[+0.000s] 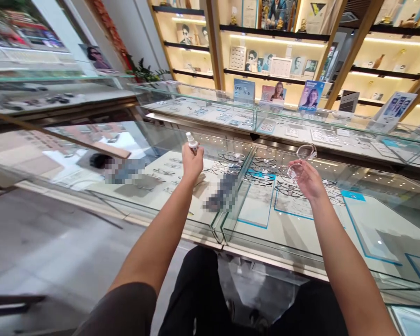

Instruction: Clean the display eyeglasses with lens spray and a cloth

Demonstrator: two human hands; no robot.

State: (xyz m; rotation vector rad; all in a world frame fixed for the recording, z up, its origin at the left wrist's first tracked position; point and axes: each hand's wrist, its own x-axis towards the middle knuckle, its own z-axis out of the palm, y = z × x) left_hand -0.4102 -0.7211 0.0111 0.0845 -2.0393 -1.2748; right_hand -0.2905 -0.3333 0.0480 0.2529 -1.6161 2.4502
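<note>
My left hand (193, 163) is wrapped round a small spray bottle (192, 140) with a white top, held upright above the glass counter. Most of the bottle's body is hidden by my fingers. In my right hand (310, 179) is a pair of eyeglasses (305, 153) with thin, light frames, pinched between the fingers and tilted over the counter. Beneath both hands lies the glass display case (259, 238). Several eyeglass frames (262, 163) rest in rows around the middle of it, between my hands.
Behind the counter runs a second glass case (203, 112) with more eyewear. Small advertising cards (311, 94) stand on it. Lit shelves (273, 44) line the back wall. At the left is another glass case (45, 95) with dark glasses. My legs are close to the counter's front edge.
</note>
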